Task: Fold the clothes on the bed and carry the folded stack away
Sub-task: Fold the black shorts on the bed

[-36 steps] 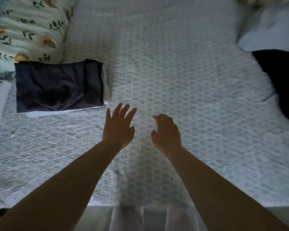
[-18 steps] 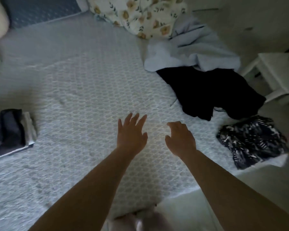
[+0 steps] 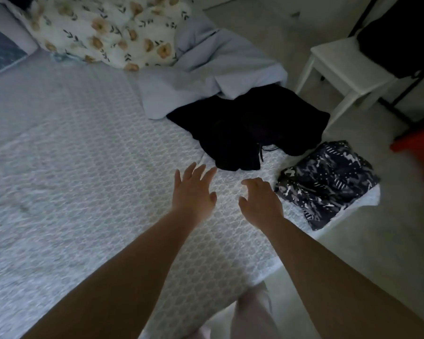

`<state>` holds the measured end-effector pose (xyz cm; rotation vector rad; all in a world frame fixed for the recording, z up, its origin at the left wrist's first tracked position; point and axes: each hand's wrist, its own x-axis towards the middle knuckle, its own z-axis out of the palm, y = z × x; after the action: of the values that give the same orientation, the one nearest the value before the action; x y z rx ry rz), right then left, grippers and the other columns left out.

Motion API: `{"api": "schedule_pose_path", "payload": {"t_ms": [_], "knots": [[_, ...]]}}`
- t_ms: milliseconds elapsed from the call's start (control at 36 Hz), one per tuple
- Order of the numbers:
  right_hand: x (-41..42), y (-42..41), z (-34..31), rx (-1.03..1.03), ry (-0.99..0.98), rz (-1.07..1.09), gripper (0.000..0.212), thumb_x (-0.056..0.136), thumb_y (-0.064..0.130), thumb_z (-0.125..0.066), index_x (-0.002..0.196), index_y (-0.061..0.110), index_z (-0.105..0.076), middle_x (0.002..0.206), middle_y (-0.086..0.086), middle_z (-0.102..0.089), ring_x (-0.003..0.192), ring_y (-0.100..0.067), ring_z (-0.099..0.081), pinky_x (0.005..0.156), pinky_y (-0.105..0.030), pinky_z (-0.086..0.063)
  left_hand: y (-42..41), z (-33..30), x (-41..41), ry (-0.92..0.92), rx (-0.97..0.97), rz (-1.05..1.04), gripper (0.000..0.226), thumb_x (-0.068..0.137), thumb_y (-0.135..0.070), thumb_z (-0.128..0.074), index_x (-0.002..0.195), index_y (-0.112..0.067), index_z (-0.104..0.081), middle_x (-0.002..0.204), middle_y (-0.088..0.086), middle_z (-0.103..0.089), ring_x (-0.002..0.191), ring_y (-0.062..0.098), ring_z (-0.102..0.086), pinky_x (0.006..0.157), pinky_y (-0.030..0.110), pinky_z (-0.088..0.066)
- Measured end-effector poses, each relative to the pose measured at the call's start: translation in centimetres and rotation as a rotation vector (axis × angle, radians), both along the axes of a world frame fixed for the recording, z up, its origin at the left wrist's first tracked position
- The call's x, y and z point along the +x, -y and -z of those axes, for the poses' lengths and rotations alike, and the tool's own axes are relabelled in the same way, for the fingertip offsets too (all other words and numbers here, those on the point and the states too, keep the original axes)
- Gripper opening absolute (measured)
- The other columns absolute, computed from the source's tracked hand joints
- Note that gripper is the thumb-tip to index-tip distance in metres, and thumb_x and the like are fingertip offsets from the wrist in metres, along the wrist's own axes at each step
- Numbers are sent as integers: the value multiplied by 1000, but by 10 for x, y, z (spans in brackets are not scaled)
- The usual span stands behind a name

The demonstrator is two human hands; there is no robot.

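Left hand [image 3: 194, 189] was spread, right hand [image 3: 261, 203] loosely curled; both held nothing above the bed [image 3: 71, 167]. Black garment [image 3: 250, 130] and patterned garment [image 3: 328, 182] lay unfolded near its right edge.

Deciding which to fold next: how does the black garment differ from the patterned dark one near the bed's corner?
The black garment is plain, while the patterned garment is dark with white streaks and specks. The black one spreads wider and lies partly under the pale blue blanket; the patterned one is a smaller bundle at the bed's corner, overhanging its edge. The black one lies ahead of the left hand, the patterned one beside the right hand. Both are unfolded and untouched.
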<state>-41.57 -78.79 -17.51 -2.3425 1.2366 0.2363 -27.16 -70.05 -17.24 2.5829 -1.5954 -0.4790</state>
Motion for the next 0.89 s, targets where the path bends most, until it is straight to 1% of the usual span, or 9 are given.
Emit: {"api": "schedule_pose_path", "payload": {"t_ms": [111, 194, 389, 556, 667, 722, 806, 889], "knots": [[-4, 53, 18, 24, 7, -26, 46, 96, 28, -45, 140, 19, -35, 142, -2, -36, 131, -21, -31, 101, -36, -36, 48, 13, -8, 18, 10, -53, 65, 96, -39, -45, 151, -30, -13, 159, -2, -15, 147, 19, -1, 117, 48, 2], [-3, 92, 30, 14, 11, -87, 44, 96, 28, -46, 138, 17, -37, 138, -4, -39, 128, -23, -34, 98, -36, -37, 84, 25, -15, 12, 50, -79, 65, 95, -39, -46, 151, -30, -14, 158, -2, -16, 147, 20, -3, 117, 48, 2], [3, 186, 65, 26, 7, -166, 46, 97, 28, -45, 140, 16, -35, 142, -4, -37, 131, -23, -32, 102, -37, -37, 166, 65, -15, -13, 94, -153, 64, 95, -37, -47, 151, -32, -16, 157, -2, -19, 146, 19, -6, 117, 47, 2], [11, 229, 105, 76, -23, -220, 45, 100, 28, -43, 142, 17, -33, 144, -7, -34, 129, -27, -36, 101, -39, -37, 195, 110, 3, -38, 192, -216, 63, 95, -39, -46, 150, -31, -18, 157, 0, -21, 146, 21, -8, 117, 48, 0], [23, 246, 133, 92, -23, -257, 46, 101, 27, -42, 144, 17, -31, 145, -7, -33, 131, -26, -34, 102, -38, -35, 214, 140, 20, -52, 245, -238, 62, 95, -40, -45, 150, -30, -18, 157, 1, -20, 146, 22, -8, 117, 49, -2], [32, 254, 149, 76, -30, -288, 46, 101, 28, -41, 144, 17, -29, 146, -6, -32, 132, -26, -32, 102, -37, -35, 224, 154, 29, -58, 239, -261, 66, 94, -45, -46, 150, -30, -17, 157, 2, -18, 146, 23, -9, 117, 49, -4], [48, 269, 170, 11, -10, -298, 47, 100, 28, -43, 143, 17, -30, 144, -5, -34, 131, -25, -32, 101, -35, -36, 239, 174, 39, -35, 178, -311, 77, 89, -54, -51, 151, -33, -10, 159, 4, -8, 145, 27, -9, 117, 51, -11], [69, 287, 186, -83, 29, -272, 47, 99, 28, -43, 143, 19, -29, 144, -4, -33, 130, -25, -32, 101, -36, -37, 252, 192, 51, 6, 131, -317, 82, 87, -57, -53, 150, -40, -4, 160, 3, 5, 146, 29, -1, 116, 52, -14]]}}
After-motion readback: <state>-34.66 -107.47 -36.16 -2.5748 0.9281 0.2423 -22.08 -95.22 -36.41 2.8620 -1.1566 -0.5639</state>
